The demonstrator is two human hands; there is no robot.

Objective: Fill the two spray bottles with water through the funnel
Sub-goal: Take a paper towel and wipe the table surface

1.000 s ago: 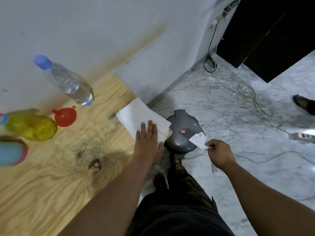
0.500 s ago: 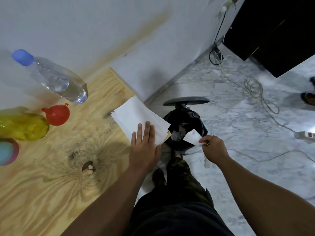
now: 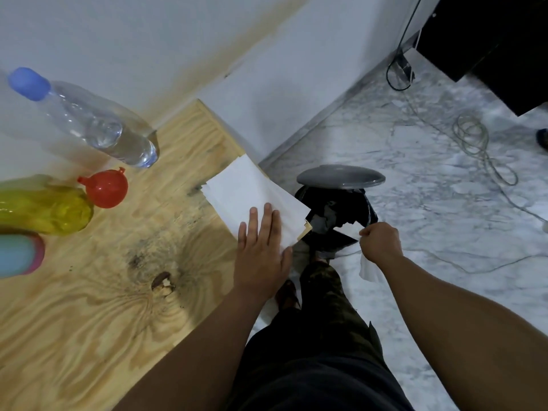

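- Your left hand [image 3: 262, 247] lies flat, fingers straight, on the paper stack [image 3: 252, 200] at the table's [image 3: 89, 321] right edge.
- Your right hand [image 3: 381, 243] pinches a soft tissue [image 3: 367, 269] above the open bin [image 3: 335, 221].
- The water bottle [image 3: 98, 126], part full and likely slippery, stands near the back edge; take it by the middle.
- The red funnel [image 3: 105, 188], light and stiff, and the yellow spray bottle [image 3: 47, 210] sit at the left edge, well apart from both grips.

You have bare plywood bench [image 3: 98, 315] open in front of the clear blue-capped water bottle [image 3: 98, 126], red plastic funnel [image 3: 106, 188] and yellow bottle [image 3: 50, 212] crowding its far left. The white paper stack [image 3: 246, 194] covers the right corner. Off the edge, the grey pedal bin [image 3: 338, 209] stands with its lid up.
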